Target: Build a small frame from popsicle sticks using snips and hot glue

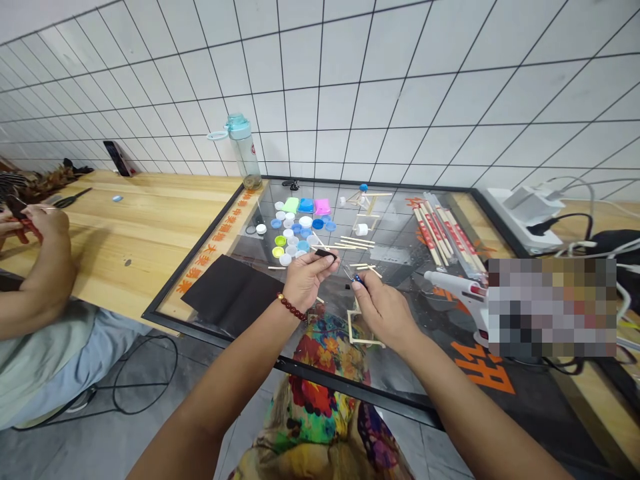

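My left hand (311, 279), with a beaded bracelet at the wrist, pinches a small black piece (326, 255) of sheet material. Close to its right, my right hand (384, 308) is closed around what look like small blue-handled scissors (357, 279); their thin metal blades point toward the black piece. A larger black sheet (233, 293) lies to the left of my hands. Below my right hand sits a small frame of wooden sticks (367, 340), partly covered by the hand. A tiny black scrap (347, 287) rests on the glass between my hands.
Bottle caps (296, 229), colored clay packs (306, 206), loose sticks (356, 243) and a stick model (367, 221) occupy the glass top. At right are packaged sticks (445, 230), a glue gun (463, 290) and a power strip (530, 217). A bottle (246, 153) stands behind; another person's hands (47, 223) work at left.
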The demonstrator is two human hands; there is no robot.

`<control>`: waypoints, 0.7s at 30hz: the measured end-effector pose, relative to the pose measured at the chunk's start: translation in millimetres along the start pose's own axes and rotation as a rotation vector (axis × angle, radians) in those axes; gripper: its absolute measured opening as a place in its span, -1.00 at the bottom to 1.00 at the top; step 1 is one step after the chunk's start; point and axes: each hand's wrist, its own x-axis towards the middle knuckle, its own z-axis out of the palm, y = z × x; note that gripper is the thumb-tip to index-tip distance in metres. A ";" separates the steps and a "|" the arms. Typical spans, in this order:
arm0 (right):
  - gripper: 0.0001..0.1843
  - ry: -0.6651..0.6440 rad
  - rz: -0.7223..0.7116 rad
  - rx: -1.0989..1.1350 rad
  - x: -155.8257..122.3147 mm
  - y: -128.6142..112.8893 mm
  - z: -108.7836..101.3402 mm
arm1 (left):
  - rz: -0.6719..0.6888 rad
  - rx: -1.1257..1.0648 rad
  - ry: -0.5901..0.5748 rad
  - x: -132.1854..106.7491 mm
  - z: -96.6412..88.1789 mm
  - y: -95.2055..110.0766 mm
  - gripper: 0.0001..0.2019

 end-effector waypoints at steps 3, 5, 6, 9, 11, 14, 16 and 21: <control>-0.63 -0.009 -0.009 0.017 0.1 1.2 -1.3 | -0.040 0.043 -0.009 -0.2 -1.8 -1.0 -0.74; -0.64 -0.009 -0.014 0.056 0.7 1.6 -2.3 | -0.051 0.059 -0.027 0.1 -2.8 -1.9 -0.71; -0.65 -0.008 -0.019 0.084 1.0 1.6 -2.9 | -0.057 0.064 -0.039 0.2 -3.2 -2.4 -0.69; -0.68 -0.003 -0.042 0.173 1.5 1.5 -4.5 | -0.066 0.085 -0.080 0.4 -3.5 -4.1 -0.66; -0.69 0.000 -0.048 0.213 1.4 1.5 -5.3 | -0.061 0.099 -0.098 0.2 -3.2 -5.1 -0.65; -0.68 -0.007 -0.047 0.255 1.0 1.8 -5.6 | -0.038 0.116 -0.112 -0.4 -2.8 -6.1 -0.63; -0.68 -0.014 -0.050 0.271 1.0 2.1 -5.1 | -0.018 0.119 -0.105 -0.5 -2.8 -6.3 -0.63; -0.67 -0.013 -0.059 0.280 1.2 2.7 -4.2 | -0.007 0.103 -0.085 0.5 -2.8 -6.1 -0.63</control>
